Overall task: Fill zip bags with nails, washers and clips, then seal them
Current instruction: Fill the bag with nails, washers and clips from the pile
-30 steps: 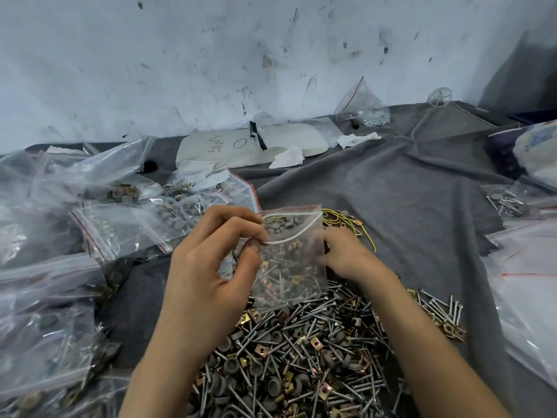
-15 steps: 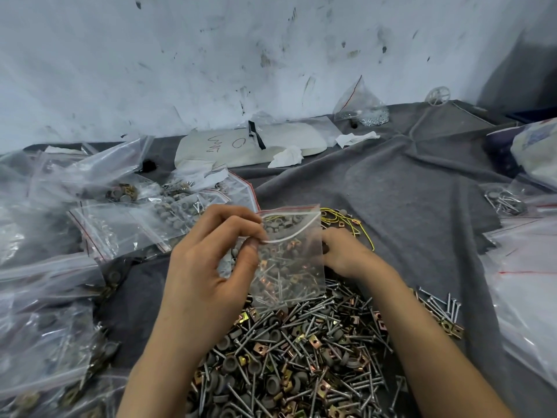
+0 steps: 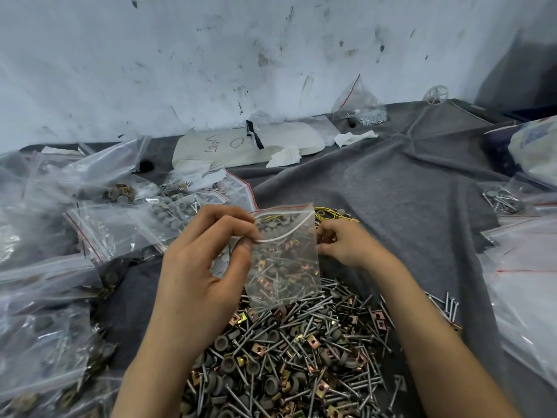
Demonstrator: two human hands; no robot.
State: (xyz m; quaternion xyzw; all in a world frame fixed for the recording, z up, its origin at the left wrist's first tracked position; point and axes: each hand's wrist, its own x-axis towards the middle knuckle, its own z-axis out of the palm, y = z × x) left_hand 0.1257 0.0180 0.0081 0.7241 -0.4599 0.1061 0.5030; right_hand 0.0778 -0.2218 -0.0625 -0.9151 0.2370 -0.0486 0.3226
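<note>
Filled bags (image 3: 45, 342) crowd your left and more bags (image 3: 527, 282) lie at your right on the grey cloth (image 3: 391, 191); the loose heap of nails, washers and clips (image 3: 301, 357) sits just below your wrists. The zip bag (image 3: 286, 260), clear with a red top line, hangs over that heap, mouth gaping. Your left hand (image 3: 199, 267) pinches its top left corner; your right hand (image 3: 346, 242) curls at its right edge, grip unclear. Since half a second ago, hardly anything has shifted

Fingertips of right grip (image 3: 340, 242): hidden behind zip bag (image 3: 286, 260); hold not determinable.
Filled bags (image 3: 39, 342), left of left grip (image 3: 211, 251): blurred, cropped by frame edge.
Pile of nails, washers and clips (image 3: 295, 372), below both grips: cropped at bottom edge.
</note>
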